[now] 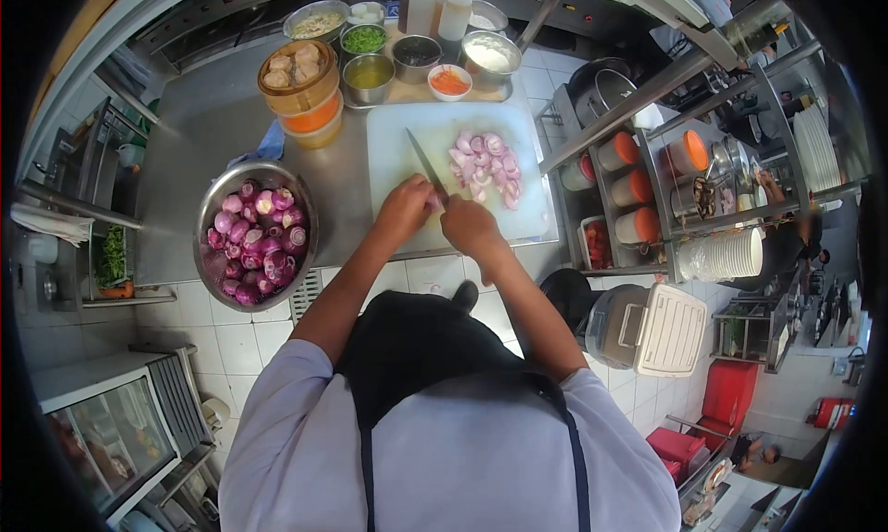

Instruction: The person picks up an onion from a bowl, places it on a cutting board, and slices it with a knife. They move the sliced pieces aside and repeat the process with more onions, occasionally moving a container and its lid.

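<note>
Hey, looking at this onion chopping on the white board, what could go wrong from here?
1. The right hand steadies an onion right beside the knife that the left hand holds; a slip could cut fingers.
2. The cutting happens at the near edge of the cutting board, so pieces might roll off.
3. The metal bowl seems to overhang the counter edge; an elbow bump might tip it.

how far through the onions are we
Done: a pile of cut onions lies on the cutting board. In hand: left hand holds the knife, right hand steadies one onion. Left: the steel bowl is full of peeled onions.
</note>
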Tool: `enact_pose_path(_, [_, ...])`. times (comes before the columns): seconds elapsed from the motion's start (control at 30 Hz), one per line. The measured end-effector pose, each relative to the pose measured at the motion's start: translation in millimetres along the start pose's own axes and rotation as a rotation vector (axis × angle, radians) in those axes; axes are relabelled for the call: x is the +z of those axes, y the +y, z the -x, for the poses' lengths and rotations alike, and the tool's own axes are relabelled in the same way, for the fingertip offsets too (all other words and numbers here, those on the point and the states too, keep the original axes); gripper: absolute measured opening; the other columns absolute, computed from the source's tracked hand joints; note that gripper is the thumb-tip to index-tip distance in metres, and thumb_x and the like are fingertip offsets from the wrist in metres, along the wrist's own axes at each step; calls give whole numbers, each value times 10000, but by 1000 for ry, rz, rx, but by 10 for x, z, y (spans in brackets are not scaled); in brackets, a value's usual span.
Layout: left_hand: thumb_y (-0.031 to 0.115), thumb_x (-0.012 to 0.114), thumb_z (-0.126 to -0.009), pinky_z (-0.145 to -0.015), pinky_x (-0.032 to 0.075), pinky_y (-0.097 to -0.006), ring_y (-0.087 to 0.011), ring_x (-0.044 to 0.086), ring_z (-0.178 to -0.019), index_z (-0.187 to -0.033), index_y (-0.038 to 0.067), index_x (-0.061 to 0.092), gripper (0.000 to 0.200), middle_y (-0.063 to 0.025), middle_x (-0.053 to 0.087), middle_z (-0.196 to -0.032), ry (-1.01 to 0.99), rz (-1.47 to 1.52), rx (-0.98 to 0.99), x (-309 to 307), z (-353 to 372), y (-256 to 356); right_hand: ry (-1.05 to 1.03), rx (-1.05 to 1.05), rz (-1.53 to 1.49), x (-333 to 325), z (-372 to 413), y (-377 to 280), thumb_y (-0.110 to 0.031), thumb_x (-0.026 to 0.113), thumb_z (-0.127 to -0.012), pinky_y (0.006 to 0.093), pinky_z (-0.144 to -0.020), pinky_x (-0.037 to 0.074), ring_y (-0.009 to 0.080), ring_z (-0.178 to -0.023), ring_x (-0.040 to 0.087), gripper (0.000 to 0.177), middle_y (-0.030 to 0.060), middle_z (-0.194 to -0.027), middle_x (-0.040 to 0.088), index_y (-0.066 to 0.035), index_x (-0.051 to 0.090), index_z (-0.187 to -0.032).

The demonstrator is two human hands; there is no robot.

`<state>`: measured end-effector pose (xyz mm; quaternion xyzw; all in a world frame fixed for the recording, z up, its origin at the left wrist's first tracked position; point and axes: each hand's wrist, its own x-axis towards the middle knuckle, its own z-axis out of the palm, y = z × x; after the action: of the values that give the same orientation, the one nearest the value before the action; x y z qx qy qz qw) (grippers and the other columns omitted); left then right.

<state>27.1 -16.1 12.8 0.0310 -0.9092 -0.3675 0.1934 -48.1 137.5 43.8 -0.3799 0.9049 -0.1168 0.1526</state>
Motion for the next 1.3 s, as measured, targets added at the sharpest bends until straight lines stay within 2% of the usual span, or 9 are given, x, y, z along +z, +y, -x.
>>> enact_pose_path(0.07, [-20, 738, -761, -785, 538, -460, -352, 654, -899, -824, 53, 661, 124, -135, 625, -928, -6, 19, -28, 9, 18, -4, 26, 13, -9, 53, 79, -7, -181, 548, -957, 515, -713, 588, 421, -806, 729, 249, 259, -842, 717, 41, 578, -1066])
enact_pose_path(0.17, [-19, 744, -756, -794, 544, -457, -347, 660, -914, -843, 55, 669, 136, -135, 628, -939, 3, -26, -40, 14, 34, -16, 104, 21, -18, 397, 27, 41, -191, 557, -954, 526, -739, 583, 433, -827, 723, 262, 264, -864, 718, 37, 575, -1082])
enact_pose_path(0.37, [-11, 740, -766, -777, 540, -467, -353, 658, -919, -846, 54, 659, 131, -132, 627, -942, 3, 1, -52, 40, 45, -65, 24, -22, -51, -13, 24, 14, -180, 551, -958, 545, -711, 576, 457, -775, 712, 239, 276, -815, 705, 31, 574, -1066])
enact_pose_path(0.57, [0, 744, -767, -782, 544, -464, -353, 659, -917, -845, 50, 662, 124, -130, 629, -934, 4, 2, -48, 19, 38, -45, 91, 64, -93, 413, -34, 19, -192, 538, -965, 551, -749, 569, 456, -821, 716, 242, 288, -853, 709, 21, 580, -1071])
enact_pose_path(0.7, [-8, 777, -760, -803, 554, -428, -322, 684, -913, -869, 59, 692, 154, -105, 656, -950, -31, -9, -61, -10, 33, -41, 50, -49, -51, -35, -18, -42, -201, 547, -967, 542, -748, 573, 453, -795, 716, 259, 280, -828, 705, 36, 575, -1068])
enact_pose_path(0.8, [0, 773, -766, -805, 554, -431, -323, 683, -910, -863, 54, 685, 141, -106, 654, -942, -38, -24, -85, 21, 46, -56, -94, 25, -5, -116, 20, -97, -208, 555, -980, 495, -720, 603, 405, -838, 743, 262, 270, -906, 724, 33, 591, -1075])
enact_pose_path(0.97, [42, 778, -777, -803, 551, -438, -332, 671, -902, -869, 50, 679, 135, -112, 641, -943, -28, -37, -73, 7, 35, -64, 98, 32, -86, 524, -40, 78, -211, 552, -973, 537, -752, 580, 434, -818, 728, 267, 269, -843, 717, 40, 584, -1059])
enact_pose_path(1.17, [109, 796, -766, -807, 546, -473, -371, 642, -940, -917, 54, 660, 211, -155, 626, -999, 4, -161, 46, -80, 20, -6, 158, -90, -164, 373, -84, 366, -202, 546, -964, 552, -681, 572, 452, -755, 715, 242, 283, -803, 702, 30, 584, -1019])
enact_pose_path(1.3, [128, 803, -789, -811, 552, -475, -365, 659, -974, -971, 48, 647, 253, -162, 622, -1019, 8, -245, -238, 11, 40, -47, 231, 30, -108, 225, 18, 368, -206, 552, -954, 571, -677, 565, 462, -742, 707, 247, 284, -785, 696, 29, 580, -1021])
